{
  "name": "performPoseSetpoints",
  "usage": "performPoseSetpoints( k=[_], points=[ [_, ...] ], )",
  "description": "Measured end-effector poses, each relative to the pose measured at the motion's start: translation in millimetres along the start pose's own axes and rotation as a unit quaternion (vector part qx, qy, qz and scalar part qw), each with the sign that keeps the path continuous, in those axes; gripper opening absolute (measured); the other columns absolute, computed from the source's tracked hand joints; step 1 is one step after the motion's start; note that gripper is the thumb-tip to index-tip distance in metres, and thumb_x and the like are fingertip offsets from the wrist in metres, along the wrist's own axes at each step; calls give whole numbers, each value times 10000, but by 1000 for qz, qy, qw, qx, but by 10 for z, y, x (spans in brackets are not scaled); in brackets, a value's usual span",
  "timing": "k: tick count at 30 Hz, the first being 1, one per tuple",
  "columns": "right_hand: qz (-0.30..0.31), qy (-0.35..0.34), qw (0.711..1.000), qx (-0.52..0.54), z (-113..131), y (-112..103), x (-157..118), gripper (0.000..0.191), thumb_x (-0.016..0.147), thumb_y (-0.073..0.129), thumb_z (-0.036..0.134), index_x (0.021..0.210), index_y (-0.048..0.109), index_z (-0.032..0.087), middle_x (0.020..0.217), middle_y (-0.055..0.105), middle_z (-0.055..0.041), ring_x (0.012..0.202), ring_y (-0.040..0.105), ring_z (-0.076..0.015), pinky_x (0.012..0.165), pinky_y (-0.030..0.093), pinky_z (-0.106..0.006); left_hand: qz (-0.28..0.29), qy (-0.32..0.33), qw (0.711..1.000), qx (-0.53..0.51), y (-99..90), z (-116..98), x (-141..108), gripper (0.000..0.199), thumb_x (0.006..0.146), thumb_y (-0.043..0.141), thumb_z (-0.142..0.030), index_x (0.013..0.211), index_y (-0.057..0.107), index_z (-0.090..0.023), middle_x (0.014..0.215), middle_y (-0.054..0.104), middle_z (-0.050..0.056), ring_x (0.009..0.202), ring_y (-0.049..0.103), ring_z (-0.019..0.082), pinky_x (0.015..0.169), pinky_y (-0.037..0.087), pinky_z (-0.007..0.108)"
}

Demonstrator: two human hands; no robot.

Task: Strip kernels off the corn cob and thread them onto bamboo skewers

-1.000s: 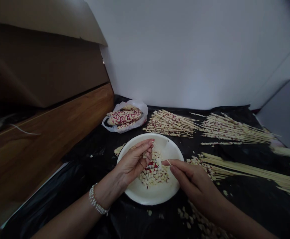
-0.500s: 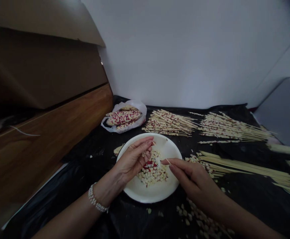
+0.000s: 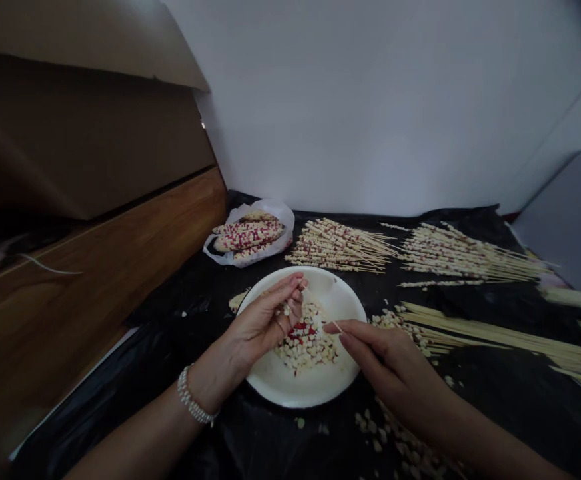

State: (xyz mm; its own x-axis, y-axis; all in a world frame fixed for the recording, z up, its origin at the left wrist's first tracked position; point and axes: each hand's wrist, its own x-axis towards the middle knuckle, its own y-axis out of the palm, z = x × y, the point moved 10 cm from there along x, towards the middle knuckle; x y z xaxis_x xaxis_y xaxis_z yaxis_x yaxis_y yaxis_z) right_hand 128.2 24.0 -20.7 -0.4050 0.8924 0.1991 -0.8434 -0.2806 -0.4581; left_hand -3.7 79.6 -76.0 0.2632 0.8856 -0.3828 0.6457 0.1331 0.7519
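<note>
My left hand is over the left side of a white bowl, thumb and fingertips pinched together. Pale corn kernels show in its curled fingers, and a thin pale stick end pokes out at the fingertips. At the bowl's right rim, my right hand pinches a thin wooden skewer between thumb and forefinger. The skewer points toward the left fingertips; against the pale bowl I cannot tell whether both ends belong to one stick. Loose white and red corn kernels lie in the bowl below.
Corn cobs sit in a plastic bag behind the bowl. Two piles of kernel-threaded skewers lie to its right. Bare skewers and spilled kernels are on the black sheet. A cardboard box stands at left.
The left fingertips have shifted slightly left and up, and the fingers have curled a little differently around the kernels. My right hand stays almost where it was, still pinching the skewer.
</note>
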Motion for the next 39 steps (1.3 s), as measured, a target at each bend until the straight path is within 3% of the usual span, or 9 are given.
performPoseSetpoints(
  k=[19, 27, 39],
  points=[
    [-2, 2, 1000, 3, 2, -3, -14, 335, 955, 417, 389, 843, 703, 256, 659, 660, -2, 558, 564, -141, 586, 464, -272, -3, -10, 1000, -7, 7, 83, -17, 165, 860, 579, -10, 978, 664, -89, 766, 638, 31, 633, 624, 59, 596, 539, 132],
    [-4, -4, 1000, 10, -8, 15, -5, 340, 963, 412, 389, 982, 728, 264, 721, 694, -16, 602, 591, -144, 606, 475, -279, -15, -8, 1000, -5, -12, 95, -20, 157, 859, 572, -8, 949, 673, -89, 761, 651, 43, 629, 626, 66, 600, 545, 137],
    [0, 15, 1000, 7, -64, 16, -5, 340, 958, 410, 391, 827, 691, 252, 667, 663, -6, 564, 567, -142, 600, 457, -284, -25, 9, 1000, 14, -64, 66, -2, 133, 835, 613, -11, 915, 682, -91, 781, 672, 46, 649, 629, 63, 615, 543, 135]
  ],
)
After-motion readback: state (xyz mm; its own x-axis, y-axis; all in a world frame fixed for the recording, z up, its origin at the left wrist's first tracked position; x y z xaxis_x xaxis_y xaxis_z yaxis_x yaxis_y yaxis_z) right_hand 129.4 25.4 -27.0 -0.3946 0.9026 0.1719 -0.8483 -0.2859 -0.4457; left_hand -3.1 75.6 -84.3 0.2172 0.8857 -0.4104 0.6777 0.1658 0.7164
